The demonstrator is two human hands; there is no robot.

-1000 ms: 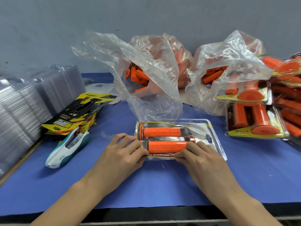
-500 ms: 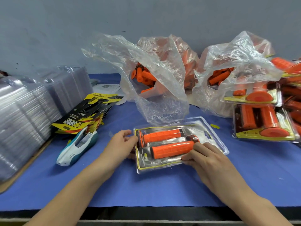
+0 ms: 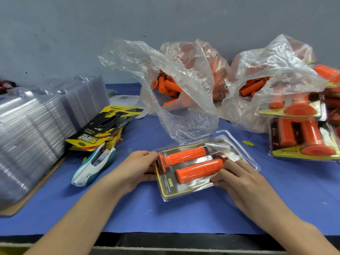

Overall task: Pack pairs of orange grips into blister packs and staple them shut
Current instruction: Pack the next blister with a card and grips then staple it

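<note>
Pack (image 3: 176, 190): lies near the front edge of the blue surface (image 3: 184, 214), directly before the person, turned slightly askew. Lid is down over the card. No staple can be made out.

Contents: two orange grips (image 3: 198, 171), side by side in the moulded pockets, flanges at opposite ends so the pair nests.

Left hand (image 3: 136, 168): clamped on the pack's left edge, fingers over the top, thumb at the near side. Judged to be steadying the pack or beginning a lift.

Right hand (image 3: 237, 179): fingers laid flat on the right end of the lid beside the nearer grip, pressing down and not curled round anything. Judged to be keeping the lid seated over the grips.

Stapler (image 3: 93, 164): untouched on the surface, just left of the left hand. Stapling appears to be the step due.

Other containers: two open plastic bags (image 3: 184, 100) behind the pack, each holding loose orange grips. Filled packs (image 3: 301, 142) are stacked at far right. Nested empty shells (image 3: 33, 126) stand at far left, with a fan of printed cards (image 3: 103, 129) beside them.
</note>
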